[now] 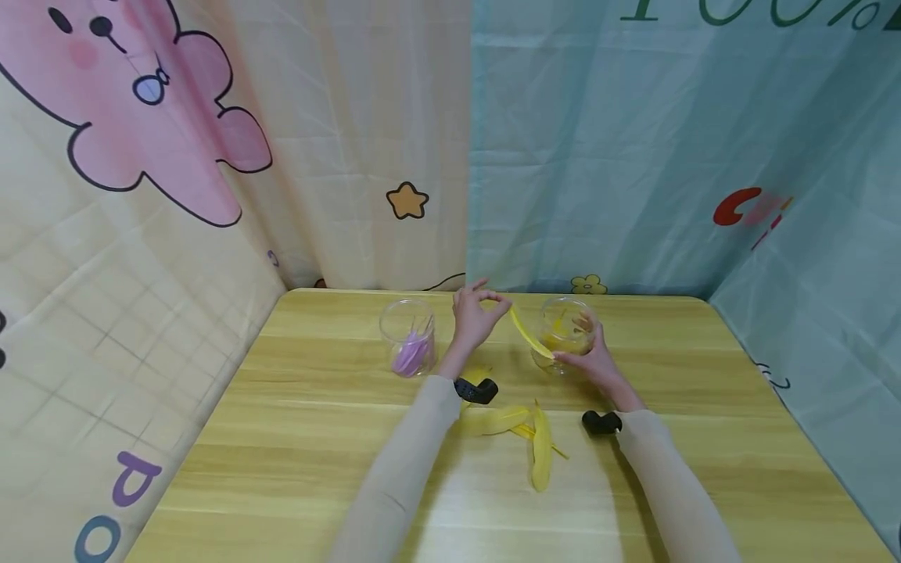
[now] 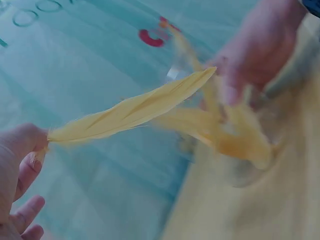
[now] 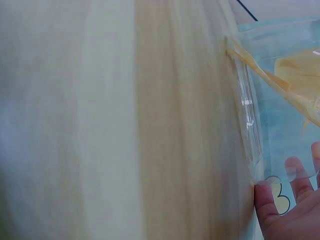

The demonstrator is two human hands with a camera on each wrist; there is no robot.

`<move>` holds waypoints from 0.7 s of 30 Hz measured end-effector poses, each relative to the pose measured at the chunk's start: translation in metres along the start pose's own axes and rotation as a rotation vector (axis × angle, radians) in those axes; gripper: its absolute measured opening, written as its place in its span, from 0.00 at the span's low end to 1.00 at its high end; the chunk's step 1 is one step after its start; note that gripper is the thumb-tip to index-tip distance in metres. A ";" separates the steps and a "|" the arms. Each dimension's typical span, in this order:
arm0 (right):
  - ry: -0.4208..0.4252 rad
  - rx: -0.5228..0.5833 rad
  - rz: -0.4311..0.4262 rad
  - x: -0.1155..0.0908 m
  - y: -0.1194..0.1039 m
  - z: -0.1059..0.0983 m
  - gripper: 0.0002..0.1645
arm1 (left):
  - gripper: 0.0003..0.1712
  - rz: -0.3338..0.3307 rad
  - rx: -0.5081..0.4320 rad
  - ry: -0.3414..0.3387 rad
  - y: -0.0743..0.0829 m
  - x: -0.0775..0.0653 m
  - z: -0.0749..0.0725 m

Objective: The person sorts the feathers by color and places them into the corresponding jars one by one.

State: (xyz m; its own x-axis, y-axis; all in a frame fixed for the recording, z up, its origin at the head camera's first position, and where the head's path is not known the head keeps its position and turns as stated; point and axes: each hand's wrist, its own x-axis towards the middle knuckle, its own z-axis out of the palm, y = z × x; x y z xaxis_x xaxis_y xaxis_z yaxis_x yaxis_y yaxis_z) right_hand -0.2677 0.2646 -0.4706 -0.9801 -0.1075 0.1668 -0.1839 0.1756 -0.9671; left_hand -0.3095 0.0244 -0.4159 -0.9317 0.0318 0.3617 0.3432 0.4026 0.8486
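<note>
Lightly, my left hand [image 1: 477, 317] pinches a long, slim yellow feather [image 1: 526, 332] by its end between thumb and forefinger, the other fingers loosely spread. My right hand [image 1: 590, 356] curls round a round, clear plastic cup [image 1: 543, 317], thumb on the near side. The feather slants between my two hands; I cannot tell whether its far end touches the cup.

Legible writing sits on the cloth beyond my hands: above my right, green characters reading "100%" [image 1: 725, 21] on the blue-green curtain [image 1: 598, 156], cut by the upper edge. Well to the left of my left hand, a cream curtain [image 1: 366, 117] carries what looks like a turned purple P [image 1: 136, 478] and a blue O [image 1: 97, 516].

Only the head view shows the second clear cup [image 1: 383, 324] of slender purple pieces [image 1: 414, 353] just left of my left hand, and the loose yellow feathers [image 1: 542, 450] lying nearer me on the pale wooden worktop [image 1: 317, 469]. From my left wrist, the pinched feather's creased surface shows; the cup there is blurred. From my right wrist, my fingertips show against its transparent wall, with yellow feathers inside [image 3: 300, 75].
</note>
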 end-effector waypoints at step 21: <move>0.008 -0.035 0.051 0.014 0.028 -0.008 0.60 | 0.09 0.548 0.180 0.349 0.040 0.002 0.045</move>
State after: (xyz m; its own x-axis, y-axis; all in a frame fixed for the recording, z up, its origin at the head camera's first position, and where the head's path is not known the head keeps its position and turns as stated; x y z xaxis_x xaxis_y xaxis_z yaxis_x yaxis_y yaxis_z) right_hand -0.2873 0.2758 -0.4936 -0.9888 -0.0894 0.1196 -0.1364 0.2147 -0.9671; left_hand -0.3024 0.0817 -0.3985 -0.5247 -0.0105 0.8512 0.7023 0.5597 0.4398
